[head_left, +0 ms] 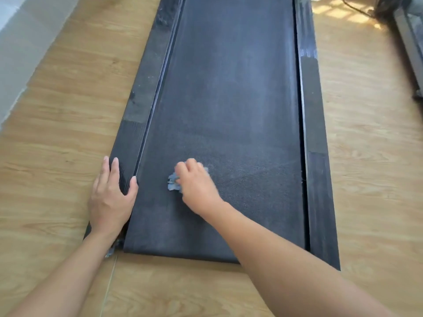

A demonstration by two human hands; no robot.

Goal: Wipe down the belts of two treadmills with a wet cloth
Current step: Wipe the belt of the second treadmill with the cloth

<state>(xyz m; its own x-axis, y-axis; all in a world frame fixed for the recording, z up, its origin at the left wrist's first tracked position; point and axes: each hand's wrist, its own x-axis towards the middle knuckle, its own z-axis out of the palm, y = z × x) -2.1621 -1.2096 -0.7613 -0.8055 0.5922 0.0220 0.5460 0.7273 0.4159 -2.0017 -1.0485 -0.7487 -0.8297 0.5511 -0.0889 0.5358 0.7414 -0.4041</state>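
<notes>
While the right hand (pixel 194 181) bunches the blue cloth (pixel 173 183) in curled fingers and presses it onto the near end of the belt (pixel 229 99), the left hand (pixel 112 193) lies flat, fingers straight, across the left side rail (pixel 142 99). Early days, I'd say: there's a darker, damp-looking patch just right of the cloth, and the long stretch beyond looks grey and dusty. Only a corner of the second treadmill (pixel 409 42) shows, so I can't judge its belt. Plenty of room up the belt, rails hemming both sides, and the belt's end edge near the wrist.
</notes>
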